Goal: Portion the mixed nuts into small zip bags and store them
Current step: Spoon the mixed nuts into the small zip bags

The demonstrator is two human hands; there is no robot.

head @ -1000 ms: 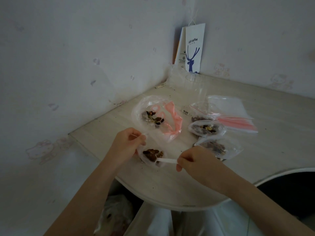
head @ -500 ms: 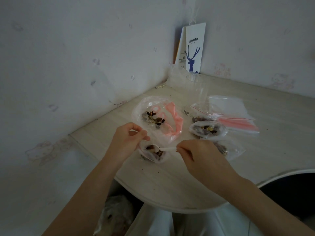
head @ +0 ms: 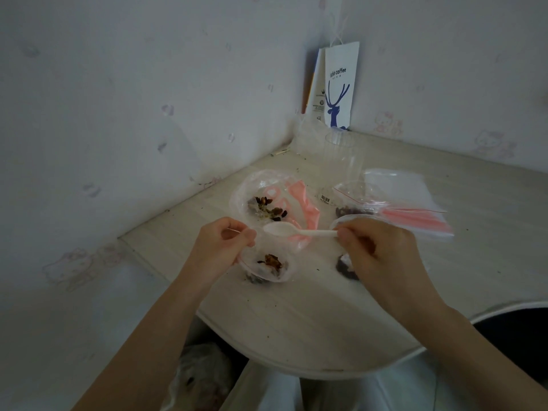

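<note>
My left hand [head: 221, 243] pinches the rim of a small clear zip bag [head: 268, 265] that holds some mixed nuts and sits on the pale table [head: 296, 315]. My right hand [head: 375, 250] pinches the handle of a white plastic spoon [head: 296, 231], whose empty bowl points left, level above the small bag. Behind the spoon lies a larger clear and pink bag [head: 267, 203] with loose mixed nuts inside. A filled small bag [head: 345, 266] is partly hidden under my right hand. Another filled bag [head: 350, 209] lies further back.
A stack of empty zip bags with red strips [head: 415, 209] lies at the right. A clear plastic cup [head: 341, 157] and a white paper bag with a blue deer [head: 339, 87] stand in the wall corner. The table's curved front edge is near me; crumbs dot its top.
My right hand has lifted the spoon out of the small bag and up above it, toward the larger nut bag. My left hand keeps hold of the small bag's rim.
</note>
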